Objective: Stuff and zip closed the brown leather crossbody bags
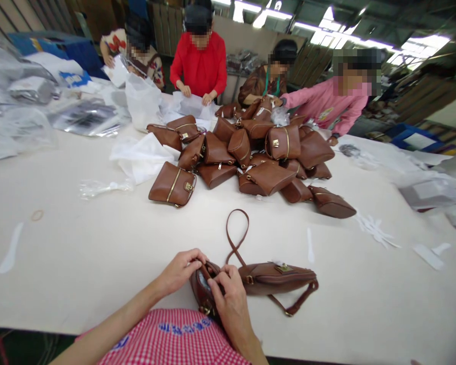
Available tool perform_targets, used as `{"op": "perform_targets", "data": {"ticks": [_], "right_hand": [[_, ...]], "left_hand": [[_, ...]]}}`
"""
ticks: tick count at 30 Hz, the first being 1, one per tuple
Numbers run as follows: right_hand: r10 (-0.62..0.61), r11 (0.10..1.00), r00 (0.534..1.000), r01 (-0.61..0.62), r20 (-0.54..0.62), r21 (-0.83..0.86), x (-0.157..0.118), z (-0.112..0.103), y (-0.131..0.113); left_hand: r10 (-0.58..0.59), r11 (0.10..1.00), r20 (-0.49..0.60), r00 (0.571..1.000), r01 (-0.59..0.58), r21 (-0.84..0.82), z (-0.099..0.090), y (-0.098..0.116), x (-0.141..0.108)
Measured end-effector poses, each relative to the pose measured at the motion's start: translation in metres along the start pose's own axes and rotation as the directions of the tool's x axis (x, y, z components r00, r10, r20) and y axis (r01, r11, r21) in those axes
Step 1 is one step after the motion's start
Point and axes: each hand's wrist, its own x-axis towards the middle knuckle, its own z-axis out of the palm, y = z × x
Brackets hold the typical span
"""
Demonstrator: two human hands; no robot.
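l hand (185, 267) pinches one side of the rim of a small brown bag (198, 291), r hand (231, 294) pinches the opp. side, mouth open btwn them. bag's held at the table's (99, 228) near edge; 2nd bag (279, 281) lies just beside, pile of bags (251, 152) beyond.
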Motion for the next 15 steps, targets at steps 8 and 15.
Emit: {"op": "perform_targets", "data": {"ticks": [8, 15], "right_hand": [[-0.090, 0.980, 0.996, 0.092, 0.015, -0.178, 0.013, 0.007, 0.002], [-0.137, 0.984, 0.982, 0.150, 0.131, -0.093, 0.002, 0.001, -0.007]], "left_hand": [[-0.125, 0.976, 0.033, 0.992, 0.129, -0.177, -0.008, -0.005, 0.011], [-0.014, 0.976, -0.068, 0.998, 0.028, 0.214, -0.004, 0.003, -0.017]]}}
